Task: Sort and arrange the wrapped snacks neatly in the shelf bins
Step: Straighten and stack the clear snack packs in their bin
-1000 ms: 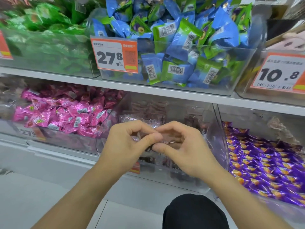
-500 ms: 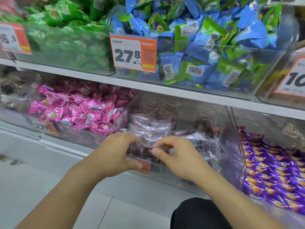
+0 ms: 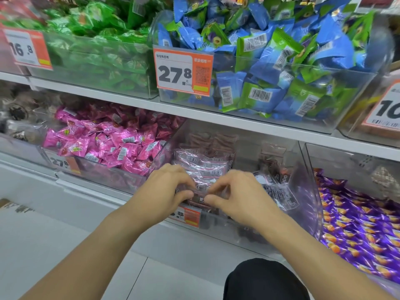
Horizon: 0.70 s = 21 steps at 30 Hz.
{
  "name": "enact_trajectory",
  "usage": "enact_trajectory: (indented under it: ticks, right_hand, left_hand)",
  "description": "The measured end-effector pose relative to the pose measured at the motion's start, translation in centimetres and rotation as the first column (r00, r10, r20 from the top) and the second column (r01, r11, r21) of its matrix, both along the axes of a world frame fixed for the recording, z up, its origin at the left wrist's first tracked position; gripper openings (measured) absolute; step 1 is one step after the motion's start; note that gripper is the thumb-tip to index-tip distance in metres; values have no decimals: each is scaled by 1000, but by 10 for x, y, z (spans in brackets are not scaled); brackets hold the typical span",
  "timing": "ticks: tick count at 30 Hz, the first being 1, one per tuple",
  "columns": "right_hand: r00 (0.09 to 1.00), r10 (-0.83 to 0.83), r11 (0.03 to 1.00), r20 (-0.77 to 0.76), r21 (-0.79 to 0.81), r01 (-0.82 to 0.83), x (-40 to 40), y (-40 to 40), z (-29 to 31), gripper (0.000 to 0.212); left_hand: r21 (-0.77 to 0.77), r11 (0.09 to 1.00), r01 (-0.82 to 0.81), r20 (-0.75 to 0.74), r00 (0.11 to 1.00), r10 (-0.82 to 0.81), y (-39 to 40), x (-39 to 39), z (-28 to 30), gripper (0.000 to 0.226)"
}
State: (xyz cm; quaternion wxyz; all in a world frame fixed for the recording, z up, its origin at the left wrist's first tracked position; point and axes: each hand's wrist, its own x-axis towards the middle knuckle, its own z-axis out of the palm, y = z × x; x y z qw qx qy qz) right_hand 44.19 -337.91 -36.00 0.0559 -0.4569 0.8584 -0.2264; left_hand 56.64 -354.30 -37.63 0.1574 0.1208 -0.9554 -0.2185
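A clear shelf bin [image 3: 303, 215] on the lower shelf holds a stack of clear-wrapped dark snacks [image 3: 202, 167]. My left hand [image 3: 164, 191] and my right hand [image 3: 236, 195] are both over the bin's front. Thumb and curled fingers of each hand pinch the ends of the front packet [image 3: 200, 197] in the stack. More clear packets [image 3: 275, 189] lie loose to the right inside the same bin.
Pink candies [image 3: 108, 144] fill the bin to the left, purple wrapped snacks [image 3: 357, 221] the bin to the right. Above are green packets [image 3: 97, 40] and blue-green packets [image 3: 270, 61] with a 27.8 price tag [image 3: 183, 71]. My dark knee [image 3: 264, 280] is below.
Both hands have gone from in front of the bin down into its front, onto the stack of clear packets. The view has shifted left and closer.
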Motion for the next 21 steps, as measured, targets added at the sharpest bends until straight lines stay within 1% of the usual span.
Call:
enact_trajectory:
  ticks: [2,3,4,5,6,8,11,12,13,14,15,16,17,20,21]
  right_hand:
    - [998,-62,997,14,-35,62,-1,6,-1,48]
    - [994,-88,996,63,-28,90,-1,6,-4,65]
    - [987,-104,994,122,-14,107,-1,4,-7,77]
    - [979,-110,994,171,-2,112,-2,1,-12,83]
    - [974,-106,994,201,-2,109,-2,-2,-16,85]
    - [971,-96,995,218,12,95,-3,-6,-19,81]
    - [966,-68,993,248,109,42,-11,-3,-3,78]
    - [961,-66,994,270,99,40,-17,-4,5,71]
    - [960,-78,997,270,35,71,-23,-7,12,60]
    - [968,-102,991,229,-66,121,-30,-13,16,46]
    - [978,-138,973,158,-163,164,-39,-22,18,32]
    - [981,-174,958,85,-214,189,-47,-34,19,22]
    - [980,-196,959,28,-201,197,-56,-47,18,18]
    - [980,-187,982,-69,24,189,-86,-77,9,20]
    - [980,-173,981,-94,74,180,-94,-82,7,22]
  left_hand:
    - [-18,999,-30,-14,999,29,0,-3,-2,8]
    - [-26,999,-39,-10,999,39,1,-5,-3,8]
    - [-27,999,-37,-7,999,37,1,-7,-4,10]
    - [-21,999,-26,0,1000,26,1,-9,-6,15]
    - [-17,1000,-12,10,1000,13,1,-11,-7,22]
    - [-26,1000,12,43,999,-11,0,-11,-11,36]
    - [-32,999,40,56,998,-38,-5,-9,-13,41]
    - [-18,999,42,60,997,-41,-6,-8,-13,42]
    - [-3,999,44,67,997,-44,-7,-8,-11,44]
    - [12,999,45,68,997,-45,-6,-9,-10,48]
    - [24,999,41,63,997,-43,-6,-11,-9,51]
    - [33,999,36,55,998,-38,-5,-12,-8,53]
    - [40,999,31,50,998,-33,-5,-14,-7,53]
    - [57,998,29,57,998,-32,-7,-15,-7,53]
    - [65,997,36,55,998,-39,-8,-14,-8,53]
